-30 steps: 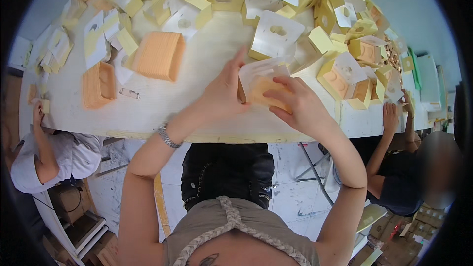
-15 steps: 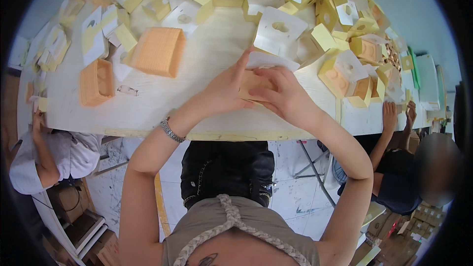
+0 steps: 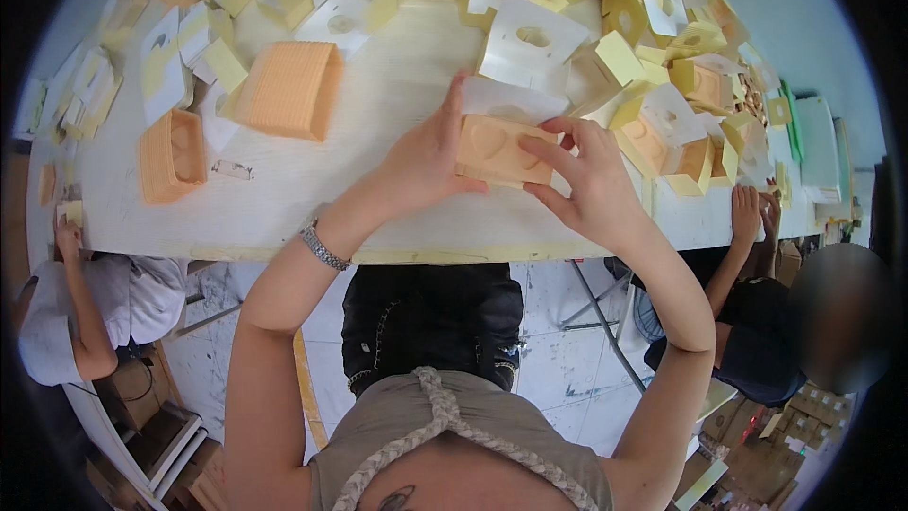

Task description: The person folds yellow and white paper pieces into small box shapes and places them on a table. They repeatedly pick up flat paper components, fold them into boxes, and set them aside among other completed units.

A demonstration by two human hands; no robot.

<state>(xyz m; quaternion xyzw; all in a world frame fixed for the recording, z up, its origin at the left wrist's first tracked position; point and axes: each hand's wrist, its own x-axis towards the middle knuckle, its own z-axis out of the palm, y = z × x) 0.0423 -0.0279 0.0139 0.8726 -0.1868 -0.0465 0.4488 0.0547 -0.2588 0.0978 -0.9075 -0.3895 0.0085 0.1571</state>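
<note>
In front of me, above the table's near edge, is a small box with a white flap (image 3: 501, 99) raised at its back. A peach insert tray (image 3: 497, 163) with round hollows sits in it. My left hand (image 3: 426, 156) grips the box's left end, thumb along the far side and fingers at the near corner. My right hand (image 3: 591, 175) is at the right end. Its index finger rests on the tray by a hollow, the thumb lies at the near edge, and other fingers reach over the far right corner.
Left on the table are a large stack of peach trays (image 3: 290, 92) and a smaller stack (image 3: 170, 159), with a small clear wrapper (image 3: 232, 169) beside them. Yellow and white boxes (image 3: 530, 38) heap along the back. Co-workers' hands (image 3: 747, 213) are at the right and far left.
My right fingers have drawn back to the right, uncovering the tray's hollows. The box has tipped so its tray faces up more. My left hand keeps its grip.
</note>
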